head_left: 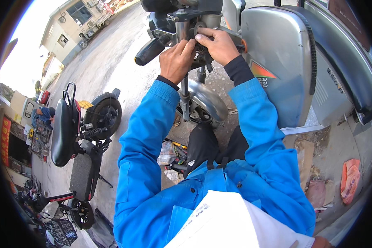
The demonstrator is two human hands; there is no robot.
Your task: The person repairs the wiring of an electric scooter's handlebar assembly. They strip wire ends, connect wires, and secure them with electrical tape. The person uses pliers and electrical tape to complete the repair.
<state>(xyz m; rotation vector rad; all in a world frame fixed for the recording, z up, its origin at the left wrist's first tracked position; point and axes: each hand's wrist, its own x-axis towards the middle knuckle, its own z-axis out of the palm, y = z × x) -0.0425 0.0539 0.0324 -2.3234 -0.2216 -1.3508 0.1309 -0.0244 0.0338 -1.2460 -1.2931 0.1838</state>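
Both hands work at the steering head (182, 31) of a silver three-wheeled vehicle, just below its handlebar. My left hand (175, 60) is closed, its fingertips pressed together beside the metal fork tube; what they pinch is hidden. With thumb and forefinger, my right hand (219, 43) grips at a small round grey part (199, 27). Dark cables (208, 62) hang under the fingers. A black handlebar grip (150, 52) sticks out left of my left hand. Lower down are the fork leg (185, 99) and the shiny front mudguard (208, 99) over the wheel.
The vehicle's silver front panel (275, 53) stands close by my right forearm. Tools and a plastic bag (166, 153) lie beside my knees. Left of me stands a black scooter (84, 169). An orange cloth bundle (350, 181) lies on the right. Another person (45, 115) is far left.
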